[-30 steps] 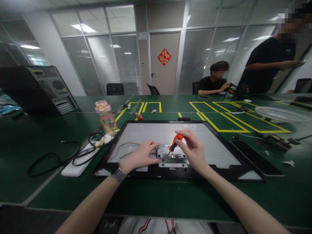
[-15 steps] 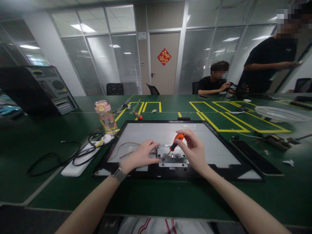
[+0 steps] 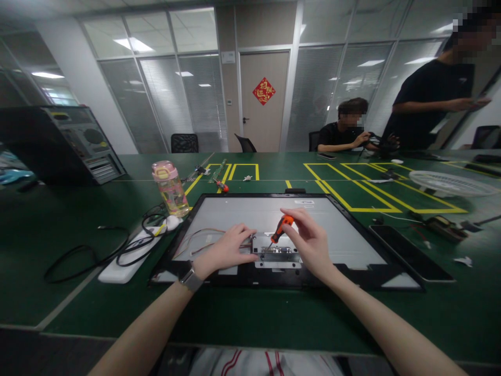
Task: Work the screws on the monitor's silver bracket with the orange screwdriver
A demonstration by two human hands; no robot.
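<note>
A flat display panel (image 3: 332, 230) with a black frame lies back side up on the green table. On its lower middle sits a silver metal bracket (image 3: 274, 264) with a recessed strip. My left hand (image 3: 229, 248) holds the bracket's left end, thumb at the lower corner and fingers at the upper one. In my right hand (image 3: 311, 240), pinched by thumb and fingers, is an orange and black screwdriver (image 3: 282, 228). Its shaft slants down to the left, and the tip is at the left part of the recess. Thin wires (image 3: 199, 235) run left from the bracket.
At left are a power strip (image 3: 125, 266) with black cables, a pink-topped bottle (image 3: 170, 190) and a computer case (image 3: 58, 146). A second screwdriver (image 3: 223, 186) lies beyond the panel. At right lies a dark slab (image 3: 410, 253). Two people are across the table.
The screwdriver handle has shifted and turned slightly in my right fingers. My left hand has stayed put. The standing person's hands have moved a little.
</note>
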